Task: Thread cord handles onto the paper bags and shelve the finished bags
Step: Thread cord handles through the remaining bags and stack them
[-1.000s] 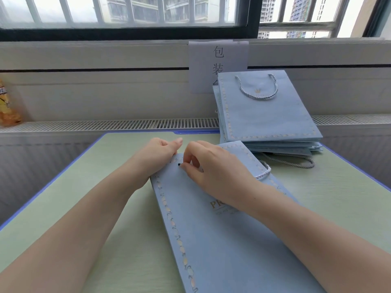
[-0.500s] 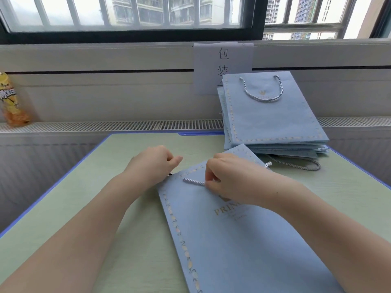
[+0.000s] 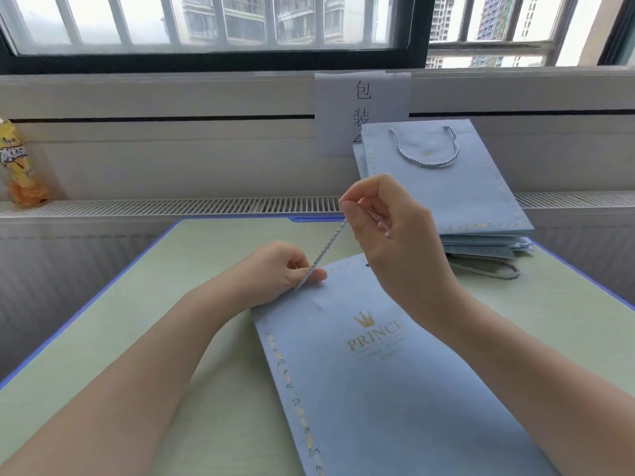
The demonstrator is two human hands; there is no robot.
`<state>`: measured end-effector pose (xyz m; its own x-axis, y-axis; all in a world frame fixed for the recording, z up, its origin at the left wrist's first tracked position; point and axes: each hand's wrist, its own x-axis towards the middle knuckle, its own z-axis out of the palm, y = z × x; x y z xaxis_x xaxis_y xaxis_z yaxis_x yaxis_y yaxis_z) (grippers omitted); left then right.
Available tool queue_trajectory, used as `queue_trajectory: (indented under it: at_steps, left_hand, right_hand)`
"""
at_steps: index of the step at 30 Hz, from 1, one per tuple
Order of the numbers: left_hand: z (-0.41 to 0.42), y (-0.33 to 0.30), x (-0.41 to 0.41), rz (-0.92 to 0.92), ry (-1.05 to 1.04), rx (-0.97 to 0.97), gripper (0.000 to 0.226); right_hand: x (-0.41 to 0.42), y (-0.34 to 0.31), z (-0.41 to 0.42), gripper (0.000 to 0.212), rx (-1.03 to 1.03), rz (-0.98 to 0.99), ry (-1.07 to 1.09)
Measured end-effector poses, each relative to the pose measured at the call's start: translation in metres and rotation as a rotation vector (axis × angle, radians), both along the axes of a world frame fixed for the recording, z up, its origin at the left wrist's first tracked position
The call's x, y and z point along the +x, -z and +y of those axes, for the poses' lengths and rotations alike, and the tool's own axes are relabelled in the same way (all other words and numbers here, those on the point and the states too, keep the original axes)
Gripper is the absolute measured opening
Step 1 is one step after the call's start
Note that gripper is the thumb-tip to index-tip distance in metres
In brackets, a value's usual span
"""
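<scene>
Pale-blue bag (image 3: pixel 371 389) flat; right hand (image 3: pixel 391 228) grip pinches taut twisted cord (image 3: pixel 328 243); left hand (image 3: pixel 278 274) pins bag edge.

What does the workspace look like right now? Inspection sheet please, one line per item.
Surface: pale green table with blue edge, bare at the left.
Job's things: light blue paper bag with gold crown print lies flat on the table; twisted blue-white cord runs taut from the bag's top edge up to the right hand; stack of light blue bags with cord handles at the table's far right.
Clutter: orange snack packet on the sill.
Hands: left hand presses on the bag's top corner beside the cord; right hand pinches the cord, raised.
Cables: nothing seen.
Surroundings: barred window, white paper sign with black characters, radiator grille.
</scene>
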<state>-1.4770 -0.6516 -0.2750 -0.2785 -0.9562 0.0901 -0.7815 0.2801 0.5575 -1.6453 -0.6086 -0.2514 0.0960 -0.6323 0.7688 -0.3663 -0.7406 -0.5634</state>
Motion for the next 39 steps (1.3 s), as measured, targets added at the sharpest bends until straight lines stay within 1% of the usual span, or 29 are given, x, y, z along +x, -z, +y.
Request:
queue_trajectory:
  at_steps: [2, 4, 7, 9, 11, 12, 13, 14, 15, 16, 17, 18, 19, 20, 22, 25, 27, 28, 29, 30, 31, 33, 34, 36, 38, 39]
  left_hand:
    - [0.000, -0.002, 0.004, -0.047, 0.004, 0.060, 0.033]
    - [-0.001, -0.004, 0.011, -0.162, -0.009, 0.126, 0.029]
    - [-0.003, -0.006, 0.024, -0.271, -0.092, 0.212, 0.031]
    - [-0.005, -0.007, 0.030, -0.340, -0.172, 0.201, 0.032]
    - [-0.009, -0.007, 0.031, -0.394, -0.253, 0.060, 0.035]
    - [-0.008, -0.008, 0.028, -0.348, -0.283, -0.049, 0.038]
    - [-0.006, -0.010, 0.023, -0.221, -0.280, -0.159, 0.044]
    - [-0.001, -0.013, 0.017, -0.019, -0.228, -0.237, 0.051]
    - [0.004, -0.018, 0.010, 0.210, -0.138, -0.245, 0.058]
    - [0.011, -0.024, 0.004, 0.405, -0.022, -0.188, 0.060]
    - [0.018, -0.028, -0.003, 0.523, 0.084, -0.097, 0.056]
    - [0.023, -0.029, -0.007, 0.567, 0.170, -0.020, 0.049]
    - [0.027, -0.028, -0.011, 0.571, 0.237, 0.020, 0.041]
    - [0.028, -0.025, -0.014, 0.566, 0.272, 0.020, 0.033]
    - [0.025, -0.020, -0.014, 0.593, 0.267, -0.016, 0.021]
    - [0.018, -0.019, -0.006, 0.729, 0.242, -0.056, 0.028]
    - [0.016, -0.023, -0.001, 0.824, 0.227, -0.030, 0.038]
    - [0.014, -0.024, 0.000, 0.841, 0.194, -0.011, 0.045]
    - [0.013, -0.023, 0.000, 0.819, 0.142, -0.004, 0.049]
    - [0.010, -0.020, 0.000, 0.748, 0.073, -0.015, 0.049]
    - [0.006, -0.014, -0.001, 0.631, 0.006, -0.043, 0.043]
    - [0.001, -0.002, -0.001, 0.302, -0.083, -0.106, 0.023]
    - [-0.001, 0.004, -0.001, 0.177, -0.098, -0.109, 0.020]
    - [-0.003, 0.013, -0.002, 0.068, -0.103, -0.053, 0.024]
    - [-0.004, 0.014, -0.003, 0.019, -0.123, -0.034, 0.022]
    - [-0.003, 0.013, -0.003, 0.009, -0.137, -0.030, 0.020]
  right_hand:
    - [0.000, 0.001, 0.000, 0.006, -0.014, -0.017, 0.009]
    - [-0.001, 0.000, 0.000, 0.007, -0.014, -0.058, 0.002]
    - [-0.004, -0.005, 0.000, 0.005, -0.037, -0.144, 0.009]
    - [-0.007, -0.009, 0.000, 0.010, -0.064, -0.205, 0.019]
    - [-0.008, -0.012, 0.000, 0.014, -0.087, -0.221, 0.030]
    - [-0.008, -0.012, -0.001, 0.013, -0.085, -0.207, 0.033]
    - [-0.008, -0.011, -0.003, 0.010, -0.076, -0.181, 0.033]
    - [-0.008, -0.009, -0.004, 0.008, -0.060, -0.146, 0.029]
    - [-0.008, -0.006, -0.006, 0.006, -0.043, -0.100, 0.025]
    - [-0.007, -0.003, -0.007, 0.006, -0.028, -0.044, 0.022]
    - [-0.007, 0.000, -0.009, 0.007, -0.018, 0.018, 0.024]
    - [-0.007, 0.003, -0.011, 0.008, -0.008, 0.084, 0.035]
    - [-0.008, 0.006, -0.014, 0.010, 0.006, 0.151, 0.052]
    - [-0.009, 0.008, -0.016, 0.011, 0.029, 0.216, 0.071]
    - [-0.014, 0.012, -0.022, 0.014, 0.096, 0.384, 0.139]
    - [-0.021, 0.017, -0.026, 0.020, 0.260, 0.692, 0.270]
    - [-0.022, 0.017, -0.024, 0.025, 0.338, 0.796, 0.298]
    - [-0.021, 0.017, -0.023, 0.028, 0.349, 0.818, 0.301]
    - [-0.020, 0.017, -0.023, 0.032, 0.351, 0.822, 0.303]
    - [-0.019, 0.016, -0.022, 0.037, 0.344, 0.803, 0.310]
    - [-0.019, 0.016, -0.022, 0.039, 0.324, 0.763, 0.322]
    - [-0.021, 0.016, -0.023, 0.039, 0.251, 0.624, 0.332]
    - [-0.021, 0.016, -0.024, 0.038, 0.206, 0.533, 0.314]
    - [-0.022, 0.015, -0.026, 0.031, 0.141, 0.385, 0.282]
    - [-0.022, 0.016, -0.028, 0.017, 0.130, 0.332, 0.279]
    - [-0.022, 0.016, -0.029, 0.018, 0.134, 0.330, 0.281]
